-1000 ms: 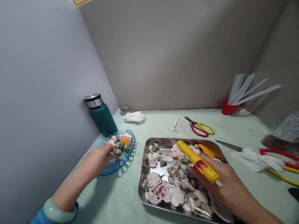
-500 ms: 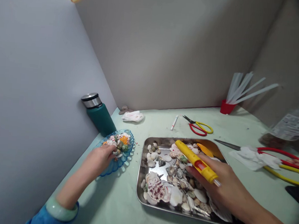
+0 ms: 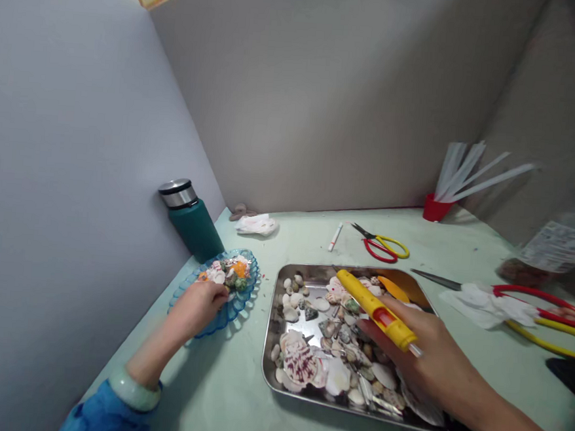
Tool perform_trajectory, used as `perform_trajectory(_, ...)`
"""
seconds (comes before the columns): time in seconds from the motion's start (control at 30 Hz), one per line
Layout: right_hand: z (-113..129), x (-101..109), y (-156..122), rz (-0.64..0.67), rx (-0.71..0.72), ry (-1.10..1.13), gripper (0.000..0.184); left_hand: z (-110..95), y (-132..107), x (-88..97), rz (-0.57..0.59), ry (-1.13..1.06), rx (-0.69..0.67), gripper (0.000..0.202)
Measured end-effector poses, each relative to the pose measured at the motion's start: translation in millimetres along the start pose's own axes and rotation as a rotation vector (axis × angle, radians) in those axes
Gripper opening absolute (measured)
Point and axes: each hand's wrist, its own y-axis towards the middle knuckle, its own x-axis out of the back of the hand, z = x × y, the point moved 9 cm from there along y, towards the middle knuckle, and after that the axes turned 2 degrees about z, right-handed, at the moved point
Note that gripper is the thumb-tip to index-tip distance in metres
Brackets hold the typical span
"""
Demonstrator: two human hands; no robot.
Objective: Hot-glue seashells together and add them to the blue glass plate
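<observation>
My left hand (image 3: 197, 306) rests on the blue glass dish (image 3: 187, 295) at the table's left, fingers curled at the pile of small shells (image 3: 229, 274) glued there; what they pinch is hidden. My right hand (image 3: 418, 356) lies over the steel tray (image 3: 277, 293) of loose seashells and holds a yellow glue gun (image 3: 374, 309), its nozzle pointing back toward me. A large pink-striped scallop shell (image 3: 301, 362) lies in the tray's near left corner.
A green flask (image 3: 191, 220) stands against the left wall behind the dish. Red-and-yellow scissors (image 3: 382, 245), a white tube (image 3: 336, 236), a crumpled tissue (image 3: 256, 224) and a red cup of glue sticks (image 3: 438, 206) lie at the back. Larger scissors (image 3: 531, 311) and a bottle (image 3: 556, 247) sit at right.
My left hand has drawn back slightly toward the dish's near rim. The right hand with the glue gun has barely moved.
</observation>
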Motion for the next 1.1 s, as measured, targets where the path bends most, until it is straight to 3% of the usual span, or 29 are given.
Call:
perform_trajectory(0.3, 3.4, 0.7, 0.0, -0.001, 0.022, 0.038, 0.011, -10.5, -6.3, 18.6, -0.113, 0.016, -0.026, 0.026)
perform_trajectory(0.4, 3.4, 0.4, 0.3, 0.008, 0.010, 0.048, 0.008, -38.2, -18.1, 27.3, -0.156, 0.018, -0.100, 0.025)
perform_trajectory(0.53, 5.5, 2.1, 0.8, -0.009, 0.010, 0.041, 0.007, -100.6, -35.0, 33.0, -0.173, -0.068, -0.311, 0.021)
perform_trajectory(0.67, 7.5, 3.7, 1.0, -0.031, 0.034, 0.041, 0.006, -158.2, -37.7, 15.2, -0.056, -0.068, -0.446, 0.020)
perform_trajectory(0.8, 7.3, 2.2, 1.6, -0.012, 0.041, 0.061, 0.004, -192.5, -32.5, -14.3, 0.075, 0.073, -0.487, 0.013)
perform_trajectory(0.9, 7.0, 1.0, 1.4, 0.004, 0.042, 0.067, 0.012, -201.6, -31.3, -24.8, 0.101, 0.084, -0.478, 0.012)
perform_trajectory(1.1, 5.2, 0.2, 0.3, 0.004, 0.041, 0.051, 0.017, -200.2, -35.9, -32.5, 0.085, 0.050, -0.502, 0.024)
